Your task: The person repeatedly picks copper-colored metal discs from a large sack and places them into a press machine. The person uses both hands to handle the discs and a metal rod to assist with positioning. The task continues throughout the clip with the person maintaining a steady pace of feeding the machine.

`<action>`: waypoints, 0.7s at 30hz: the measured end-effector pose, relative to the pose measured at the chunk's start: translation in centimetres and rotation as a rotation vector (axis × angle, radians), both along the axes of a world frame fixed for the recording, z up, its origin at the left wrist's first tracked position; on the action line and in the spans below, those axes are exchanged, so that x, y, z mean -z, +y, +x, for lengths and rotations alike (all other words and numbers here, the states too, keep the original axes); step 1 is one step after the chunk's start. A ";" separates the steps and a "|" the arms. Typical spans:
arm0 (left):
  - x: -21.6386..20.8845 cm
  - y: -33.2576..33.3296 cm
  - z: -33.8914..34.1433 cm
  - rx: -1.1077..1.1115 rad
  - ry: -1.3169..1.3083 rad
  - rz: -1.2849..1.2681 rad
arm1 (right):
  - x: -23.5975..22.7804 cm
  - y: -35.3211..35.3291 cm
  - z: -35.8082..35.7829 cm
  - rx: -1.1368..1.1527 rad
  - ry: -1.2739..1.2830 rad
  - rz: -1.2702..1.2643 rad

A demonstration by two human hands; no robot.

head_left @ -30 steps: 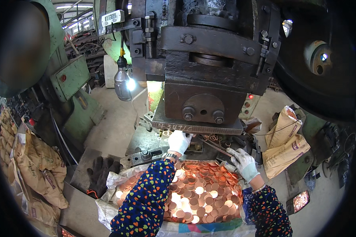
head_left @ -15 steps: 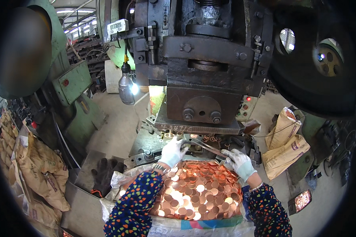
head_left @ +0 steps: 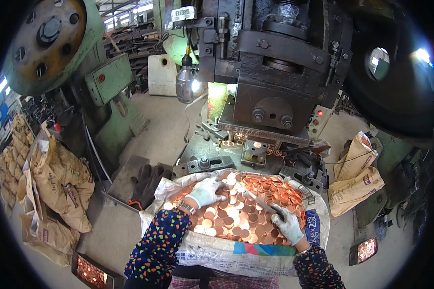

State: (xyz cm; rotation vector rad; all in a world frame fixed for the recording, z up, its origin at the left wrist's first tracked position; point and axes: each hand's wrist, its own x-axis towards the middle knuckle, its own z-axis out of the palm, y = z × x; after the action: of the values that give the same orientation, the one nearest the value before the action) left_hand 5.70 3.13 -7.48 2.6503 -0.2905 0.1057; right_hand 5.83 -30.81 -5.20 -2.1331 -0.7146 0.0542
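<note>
In front of me lies a heap of round copper discs [head_left: 246,219] in a white woven sack [head_left: 212,260] with its mouth spread wide. My left hand [head_left: 208,191], in a white glove, rests on the heap's left part. Its thumb and fingers are bent but apart, and no disc shows clearly between them. My right hand [head_left: 288,225], gloved too, grips long metal tweezers [head_left: 259,201] whose tips point up and left over the discs. Beyond the sack, a small die block [head_left: 254,153] on the press bed carries one copper disc [head_left: 257,145].
The heavy press ram [head_left: 272,103] hangs above and behind the die. Copper rings [head_left: 276,150] lie beside the die. A lit lamp [head_left: 184,84] hangs at left. A dark glove [head_left: 152,183] lies left of the sack; paper sacks [head_left: 357,190] stand at right.
Both hands have come back from the die area to the disc heap, the right one still with the tweezers. The view has shifted, so the press now appears farther right.
</note>
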 end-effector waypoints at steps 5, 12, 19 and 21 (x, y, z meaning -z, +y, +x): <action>-0.1 0.4 -0.1 -0.026 0.028 -0.050 | 0.3 0.3 -0.4 0.009 -0.055 -0.041; 0.0 0.8 -0.3 0.035 0.013 -0.083 | 0.8 0.3 -0.4 0.013 -0.087 -0.057; -1.3 0.7 -0.5 -0.010 0.202 -0.160 | 0.1 0.5 -0.6 0.001 -0.073 -0.068; -1.5 0.4 -0.6 -0.027 0.215 -0.156 | 0.0 0.6 -0.7 0.008 -0.062 -0.065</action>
State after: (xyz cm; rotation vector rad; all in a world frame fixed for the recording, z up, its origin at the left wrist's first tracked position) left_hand 5.11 3.57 -6.00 2.4836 -0.1682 -0.1420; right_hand 5.16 -30.24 -5.22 -2.2083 -0.7498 0.0068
